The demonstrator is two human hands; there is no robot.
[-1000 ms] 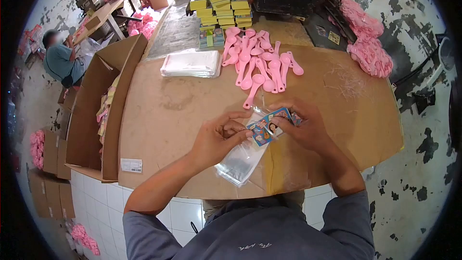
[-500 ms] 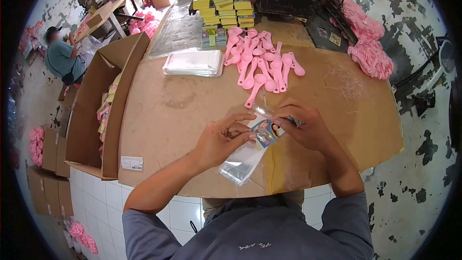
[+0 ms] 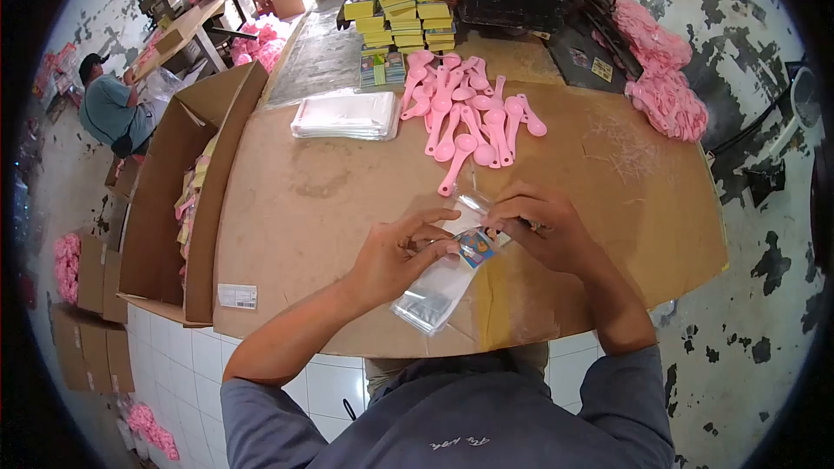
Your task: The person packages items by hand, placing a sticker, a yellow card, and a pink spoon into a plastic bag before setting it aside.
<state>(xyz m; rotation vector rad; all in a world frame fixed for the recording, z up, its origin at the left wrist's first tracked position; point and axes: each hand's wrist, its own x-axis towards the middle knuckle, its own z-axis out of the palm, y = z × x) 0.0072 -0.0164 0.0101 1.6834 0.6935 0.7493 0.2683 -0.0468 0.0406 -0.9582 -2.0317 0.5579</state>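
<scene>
My left hand [image 3: 401, 254] pinches the edge of a clear plastic bag [image 3: 432, 290] that lies on the brown cardboard tabletop [image 3: 304, 200]. My right hand [image 3: 543, 227] grips a small printed card [image 3: 476, 245] and holds it at the bag's mouth, most of it hidden under my fingers. A pile of pink plastic spoons [image 3: 465, 117] lies just beyond my hands.
A stack of clear bags [image 3: 346, 115] lies at the back left of the table. An open cardboard box [image 3: 187, 182] stands at the left edge. Yellow boxes [image 3: 408, 4] are stacked behind. Pink goods [image 3: 665, 78] heap at the right. Another person [image 3: 109, 108] sits far left.
The printed card has moved down and left into my hands, and less of it shows now. Both hands have closed in a little on the bag's mouth.
</scene>
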